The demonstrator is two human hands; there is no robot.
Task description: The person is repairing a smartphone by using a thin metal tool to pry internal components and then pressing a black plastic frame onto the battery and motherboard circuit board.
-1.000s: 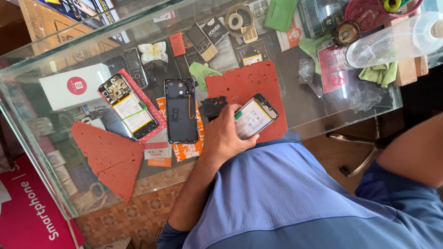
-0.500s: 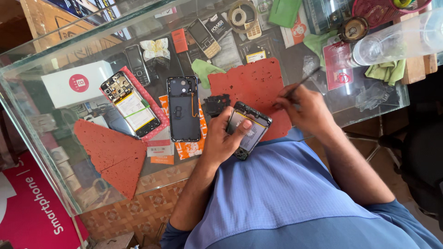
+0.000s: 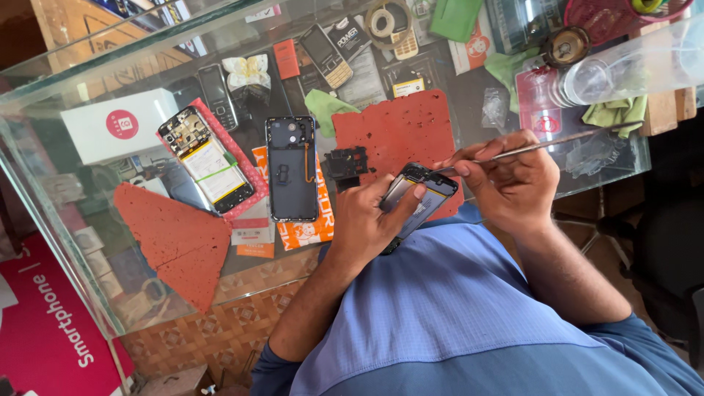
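the left hand (image 3: pixel 370 220) has its fingers wrapped around an opened phone (image 3: pixel 418 202), holding it tilted just off the near edge of the red mat (image 3: pixel 400 132), with the thumb pressed on the phone's upper face. the right hand (image 3: pixel 506 180) pinches thin metal tweezers (image 3: pixel 543 145) between thumb and fingertips, the tip touching the phone's top corner beside the mat. left of the red mat lies a dark phone back frame (image 3: pixel 292 169), and further left a second opened phone (image 3: pixel 205 161) on a pink tray (image 3: pixel 246 172), which holds only that phone. beyond that sits a white box (image 3: pixel 117 126), lid closed, contents unseen. right of the mat a clear plastic container (image 3: pixel 631 62) lies on its side, its inside too hazy to read. at the far right corner a red basket (image 3: pixel 609 15) is cut off by the frame. the glass counter (image 3: pixel 95 242) shows blurred items beneath it.
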